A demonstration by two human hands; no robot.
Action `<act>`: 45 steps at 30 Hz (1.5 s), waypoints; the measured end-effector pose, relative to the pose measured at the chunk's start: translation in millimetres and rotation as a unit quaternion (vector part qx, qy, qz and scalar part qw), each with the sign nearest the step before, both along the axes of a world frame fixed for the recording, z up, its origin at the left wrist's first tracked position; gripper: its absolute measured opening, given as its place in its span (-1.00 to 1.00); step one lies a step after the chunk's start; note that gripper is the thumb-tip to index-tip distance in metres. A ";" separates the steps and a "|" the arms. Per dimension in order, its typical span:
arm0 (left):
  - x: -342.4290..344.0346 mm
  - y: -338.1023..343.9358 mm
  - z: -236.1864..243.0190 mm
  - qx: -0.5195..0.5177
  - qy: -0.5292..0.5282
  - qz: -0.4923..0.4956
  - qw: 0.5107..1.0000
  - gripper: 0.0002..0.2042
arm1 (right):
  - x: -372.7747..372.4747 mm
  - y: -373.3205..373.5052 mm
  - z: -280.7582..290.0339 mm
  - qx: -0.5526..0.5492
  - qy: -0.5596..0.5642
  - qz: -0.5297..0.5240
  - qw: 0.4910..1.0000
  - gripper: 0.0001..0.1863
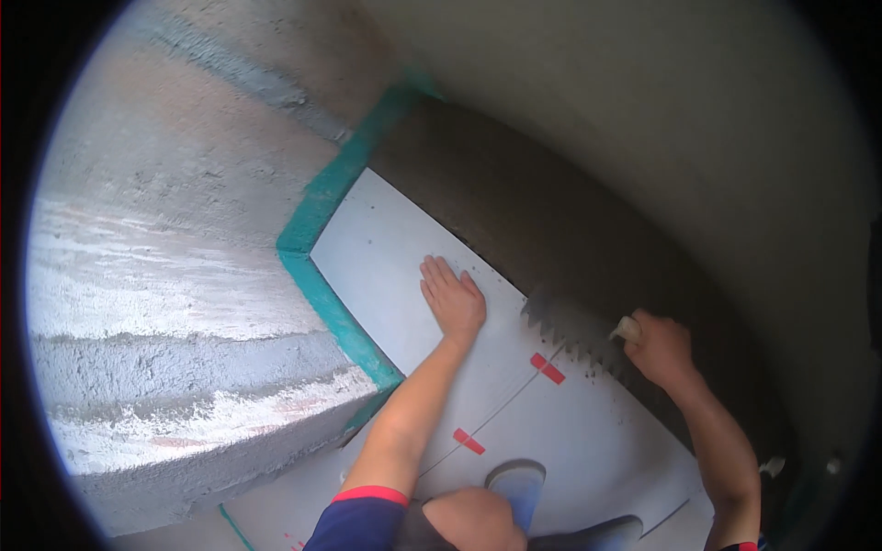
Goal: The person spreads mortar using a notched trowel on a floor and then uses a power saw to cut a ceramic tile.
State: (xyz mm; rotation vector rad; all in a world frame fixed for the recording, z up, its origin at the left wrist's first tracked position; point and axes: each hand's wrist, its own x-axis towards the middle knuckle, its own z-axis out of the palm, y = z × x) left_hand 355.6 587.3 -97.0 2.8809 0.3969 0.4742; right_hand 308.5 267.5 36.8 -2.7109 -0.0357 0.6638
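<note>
Left hand [453, 303] flat on a pale tile [367, 230], fingers nearly together, right hand [660, 349] curled around a notched trowel [565, 321], blade over the tile's right edge, dark surface [514, 174] alongside.

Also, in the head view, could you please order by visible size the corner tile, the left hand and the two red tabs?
1. Corner tile
2. Left hand
3. Upper red tab and lower red tab: too alike to rank
</note>
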 end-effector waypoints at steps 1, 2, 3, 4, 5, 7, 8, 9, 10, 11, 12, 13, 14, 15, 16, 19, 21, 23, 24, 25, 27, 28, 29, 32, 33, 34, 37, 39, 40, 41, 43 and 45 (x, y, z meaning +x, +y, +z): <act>1.4 -2.4 2.1 -0.011 0.022 -0.001 1.000 -0.47 | 12.6 5.4 -0.4 0.005 -0.016 -0.027 0.999 -0.70; -0.4 2.3 3.3 -0.007 0.036 0.000 0.999 -0.46 | 29.0 15.5 0.1 0.038 -0.016 -0.035 0.999 -0.67; -0.7 3.1 4.0 -0.013 0.033 0.005 0.999 -0.46 | 47.3 23.5 -1.7 0.033 -0.019 -0.030 0.999 -0.67; -0.9 4.0 4.7 -0.021 0.041 0.003 0.999 -0.46 | 68.0 32.5 -6.9 0.093 -0.061 -0.019 0.994 -0.68; -1.4 4.4 7.7 -0.029 0.050 0.002 0.998 -0.45 | 89.0 42.5 -10.7 0.151 -0.100 -0.008 0.983 -0.70; 1.2 4.9 12.8 -0.034 0.049 -0.005 0.998 -0.45 | 135.1 68.6 -18.9 0.168 -0.189 0.021 0.967 -0.73; 4.4 3.2 16.4 -0.043 0.049 -0.010 0.998 -0.45 | 161.1 81.7 -17.1 0.160 -0.205 0.031 0.965 -0.74; 2.9 6.4 19.5 -0.045 0.054 -0.010 0.997 -0.45 | 186.1 99.6 -20.3 0.161 -0.215 0.044 0.962 -0.75; 3.5 5.4 19.1 -0.050 0.056 -0.006 0.997 -0.45 | 210.8 114.1 -25.1 0.140 -0.197 0.036 0.970 -0.75; 6.9 3.5 21.2 -0.057 0.061 -0.010 0.996 -0.45 | 235.2 126.7 -26.7 0.117 -0.184 0.027 0.976 -0.75; 9.1 3.6 22.5 -0.062 0.067 -0.014 0.996 -0.45 | 254.9 139.5 -30.3 0.115 -0.185 0.030 0.976 -0.75; 11.2 3.3 23.5 -0.065 0.066 -0.012 0.996 -0.45 | 272.9 151.2 -34.1 0.094 -0.182 0.021 0.979 -0.74; 9.3 6.8 25.7 -0.062 0.073 -0.009 0.995 -0.45 | 287.5 165.6 -40.3 0.081 -0.176 0.014 0.981 -0.74; 8.2 7.7 25.4 -0.065 0.079 -0.007 0.995 -0.45 | 300.9 176.0 -46.9 0.071 -0.174 0.012 0.982 -0.73; 8.0 9.0 24.4 -0.070 0.079 -0.010 0.994 -0.43 | 313.6 184.9 -53.3 0.066 -0.169 0.008 0.983 -0.73; 8.6 11.4 24.1 -0.084 0.102 -0.003 0.991 -0.41 | 341.7 214.1 -61.3 0.065 -0.171 0.006 0.983 -0.72; 10.1 11.0 24.0 -0.090 0.112 0.003 0.990 -0.41 | 355.5 229.7 -65.8 0.063 -0.176 0.006 0.982 -0.72; 11.5 10.4 23.6 -0.094 0.120 0.005 0.988 -0.40 | 368.8 243.8 -64.1 0.089 -0.168 0.042 0.981 -0.71; 12.6 9.6 23.4 -0.099 0.122 0.003 0.988 -0.39 | 372.5 250.7 -61.7 0.090 -0.167 0.043 0.981 -0.71; 13.5 8.7 22.7 -0.104 0.125 0.000 0.987 -0.39 | 375.4 258.2 -59.7 0.082 -0.152 0.048 0.984 -0.71; 12.7 10.7 22.3 -0.108 0.125 0.003 0.986 -0.38 | 374.8 275.7 -57.0 0.075 -0.138 0.057 0.986 -0.72; 12.3 11.8 22.1 -0.114 0.126 0.003 0.986 -0.37 | 373.0 282.0 -55.6 0.078 -0.130 0.076 0.985 -0.67; 12.2 12.5 23.8 -0.112 0.126 0.005 0.986 -0.37 | 370.5 287.3 -52.9 0.083 -0.121 0.095 0.985 -0.61; 11.9 12.7 26.8 -0.118 0.121 0.003 0.986 -0.38 | 357.4 299.1 -47.0 0.080 -0.121 0.137 0.980 -0.69; 11.9 12.5 26.4 -0.114 0.110 -0.001 0.987 -0.39 | 353.5 300.7 -46.4 0.078 -0.118 0.137 0.980 -0.69; 12.3 12.8 26.4 -0.110 0.100 -0.004 0.989 -0.40 | 349.2 302.0 -45.3 0.080 -0.126 0.165 0.975 -0.69; 11.0 14.5 27.3 -0.103 0.098 -0.009 0.990 -0.41 | 333.2 293.2 -45.1 0.075 -0.100 0.233 0.964 -0.70; 10.8 12.7 25.2 -0.101 0.106 -0.005 0.989 -0.41 | 325.3 278.3 -40.6 0.066 -0.072 0.271 0.958 -0.71; 9.8 13.8 24.4 -0.095 0.095 -0.008 0.991 -0.41 | 319.4 269.7 -40.8 0.067 -0.074 0.291 0.951 -0.71; 10.6 13.5 24.0 -0.090 0.083 -0.014 0.992 -0.42 | 314.8 258.4 -40.3 0.067 -0.077 0.310 0.945 -0.71; 8.6 13.0 20.9 -0.091 0.088 -0.017 0.992 -0.43 | 301.8 233.9 -43.5 0.057 -0.071 0.327 0.941 -0.71; 7.5 11.9 16.1 -0.087 0.067 -0.007 0.994 -0.47 | 287.6 206.9 -43.0 0.047 -0.066 0.340 0.937 -0.71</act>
